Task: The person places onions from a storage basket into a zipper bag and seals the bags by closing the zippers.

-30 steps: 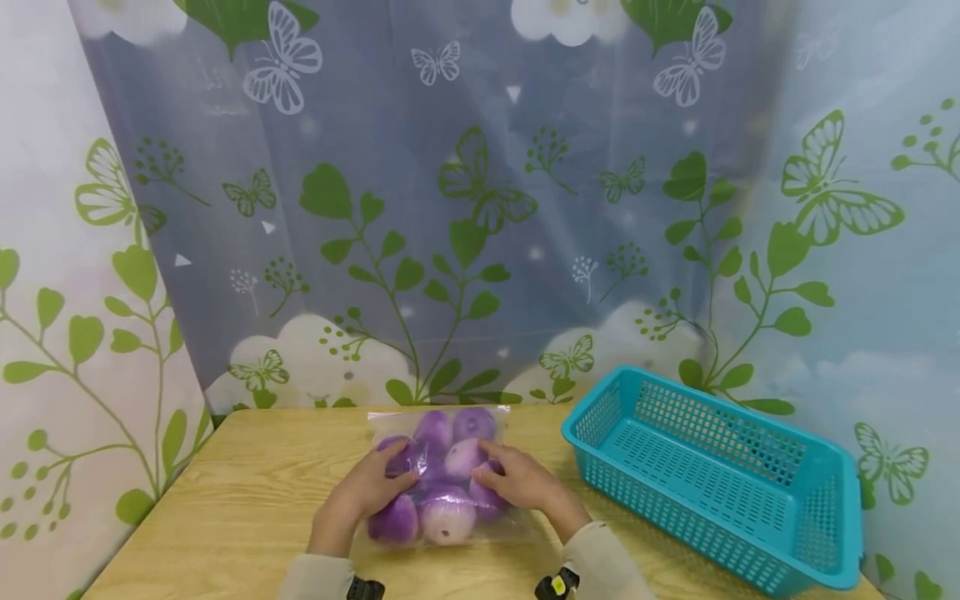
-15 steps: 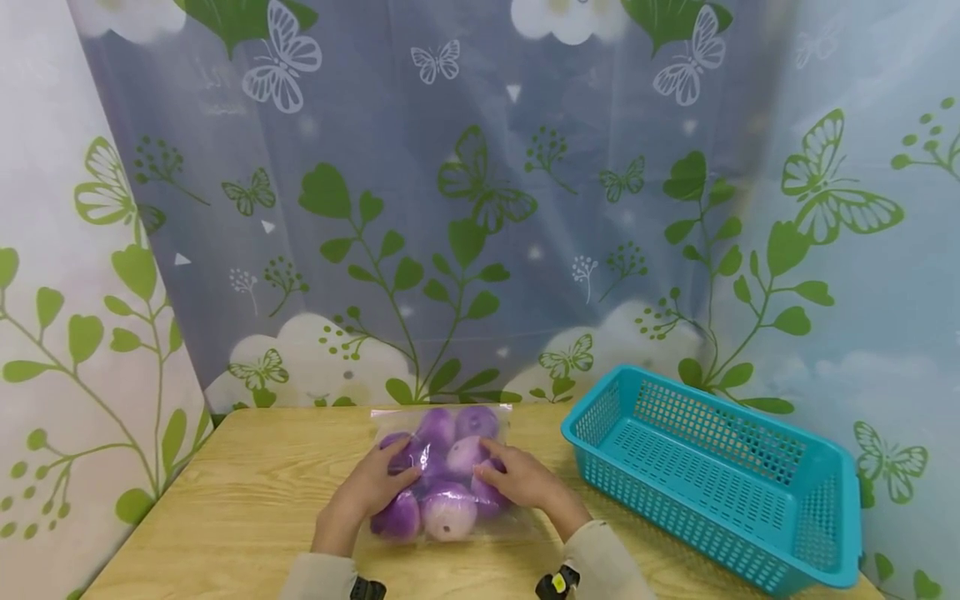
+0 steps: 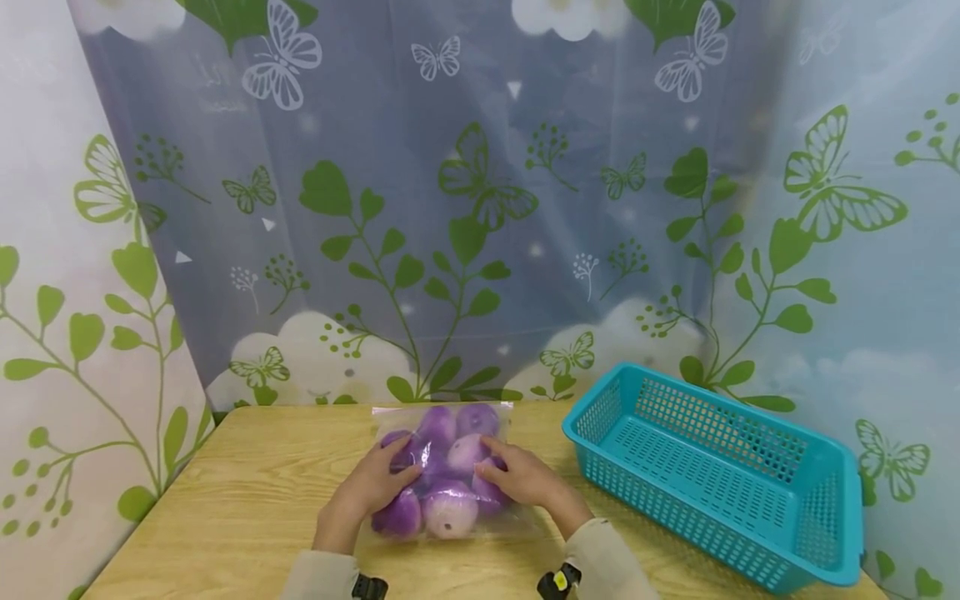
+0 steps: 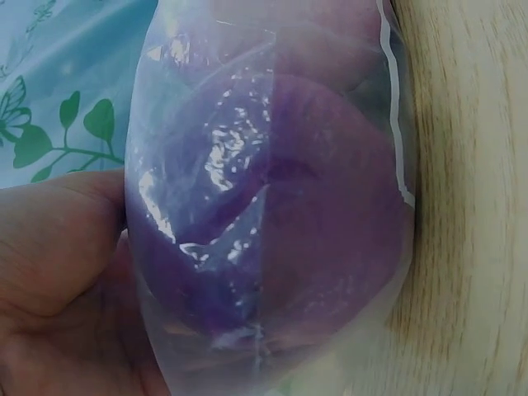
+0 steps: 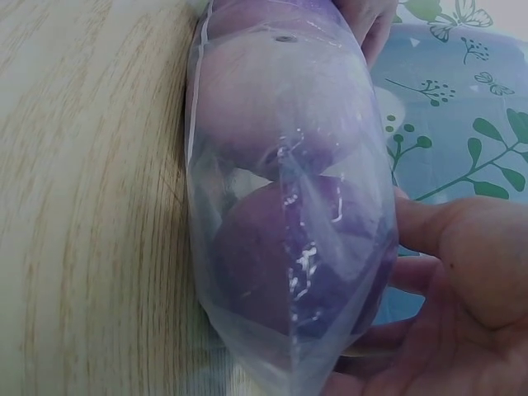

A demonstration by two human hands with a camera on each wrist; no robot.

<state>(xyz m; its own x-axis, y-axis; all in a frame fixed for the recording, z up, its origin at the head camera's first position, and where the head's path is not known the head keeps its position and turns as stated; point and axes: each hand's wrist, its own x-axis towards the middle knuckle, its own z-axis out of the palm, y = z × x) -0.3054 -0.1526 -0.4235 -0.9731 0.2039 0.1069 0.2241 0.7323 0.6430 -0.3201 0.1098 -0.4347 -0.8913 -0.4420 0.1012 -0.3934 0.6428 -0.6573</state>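
A clear zip bag lies flat on the wooden table, full of several round, purple-and-pale things that look like turnips or onions. Its zip edge points toward the back of the table. My left hand holds the bag's left side, thumb and forefinger spread over the plastic. On the opposite side my right hand grips it in the same way. In the left wrist view, the thumb touches the plastic beside a large purple piece. The right wrist view shows thumb and fingers against the bag; some fingertips are hidden behind it.
A turquoise plastic basket with perforated walls stands at an angle on the right of the table. Behind the table hangs a blue-grey curtain printed with leaves and butterflies.
The bag has shifted slightly back and right between the hands since one second ago. Both hands keep their hold, and the basket stays in place.
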